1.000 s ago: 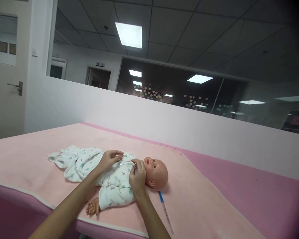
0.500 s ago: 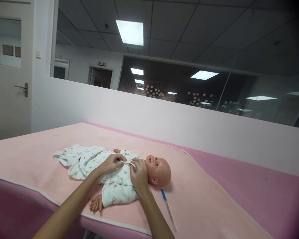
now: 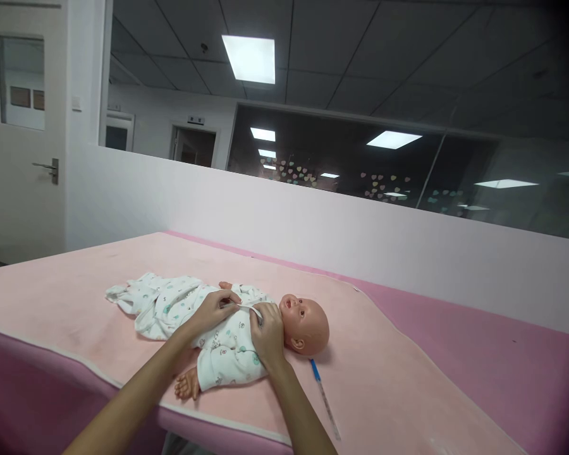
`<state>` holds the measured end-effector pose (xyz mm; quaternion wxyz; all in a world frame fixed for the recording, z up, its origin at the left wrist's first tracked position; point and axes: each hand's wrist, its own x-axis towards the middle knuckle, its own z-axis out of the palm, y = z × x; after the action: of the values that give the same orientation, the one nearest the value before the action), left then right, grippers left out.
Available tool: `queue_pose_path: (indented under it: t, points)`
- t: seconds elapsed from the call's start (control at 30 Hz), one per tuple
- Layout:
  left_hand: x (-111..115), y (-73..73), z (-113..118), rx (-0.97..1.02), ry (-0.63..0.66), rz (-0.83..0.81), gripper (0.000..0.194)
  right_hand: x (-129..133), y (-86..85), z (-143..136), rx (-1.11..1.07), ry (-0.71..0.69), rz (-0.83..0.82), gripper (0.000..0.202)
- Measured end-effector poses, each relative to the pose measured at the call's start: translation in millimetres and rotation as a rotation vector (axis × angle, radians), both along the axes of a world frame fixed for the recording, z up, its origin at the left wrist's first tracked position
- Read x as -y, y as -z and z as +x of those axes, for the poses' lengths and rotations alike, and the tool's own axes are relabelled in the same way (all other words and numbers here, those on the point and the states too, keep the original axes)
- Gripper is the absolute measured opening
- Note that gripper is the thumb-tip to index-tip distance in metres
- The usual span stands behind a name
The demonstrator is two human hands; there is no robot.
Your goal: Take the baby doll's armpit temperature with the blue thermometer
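Observation:
A baby doll (image 3: 306, 323) lies on its back on the pink padded table, its head to the right. It wears a white printed garment (image 3: 230, 360) whose lower part spreads to the left. My left hand (image 3: 217, 309) is closed on the garment's edge at the chest. Beside the doll's chin, my right hand (image 3: 268, 325) pinches the same edge nearer the neck. A strip of white cloth stretches between the two hands. The fingertips are partly hidden by the cloth and the hands.
A thin clear stick with a blue end (image 3: 325, 398) lies below the doll's head. The pink table (image 3: 384, 379) has a white-piped front edge. Behind it stand a white wall (image 3: 284, 221) and a long window; a door (image 3: 26, 189) is at the left.
The whole view has shifted slightly, so the doll and table appear a little further right. Both hands keep their hold on the cloth, with hardly any movement.

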<state>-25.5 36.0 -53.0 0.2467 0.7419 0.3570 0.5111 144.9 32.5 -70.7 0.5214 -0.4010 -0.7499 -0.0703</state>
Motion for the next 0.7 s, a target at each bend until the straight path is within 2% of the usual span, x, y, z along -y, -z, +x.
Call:
queue_pose_path:
  t: [0.13, 0.27, 0.5, 0.7]
  points:
    - [-3.9, 5.3, -1.8, -0.018, -0.101, 0.100, 0.011, -0.5, 0.4, -0.2, -0.001, 0.001, -0.008, 0.014]
    - [-2.7, 7.6, -4.4, -0.109, -0.146, 0.142, 0.012, -1.1, 1.3, -0.1, 0.010, 0.011, -0.032, 0.015]
    - [5.3, 1.4, -8.1, -0.161, -0.070, 0.028, 0.021, -0.5, 1.1, 0.1, 0.009, 0.022, -0.025, 0.015]
    - [7.3, 0.4, -5.3, -0.083, -0.092, -0.002, 0.019, 1.5, 0.3, -0.7, 0.010, 0.014, -0.014, 0.013]
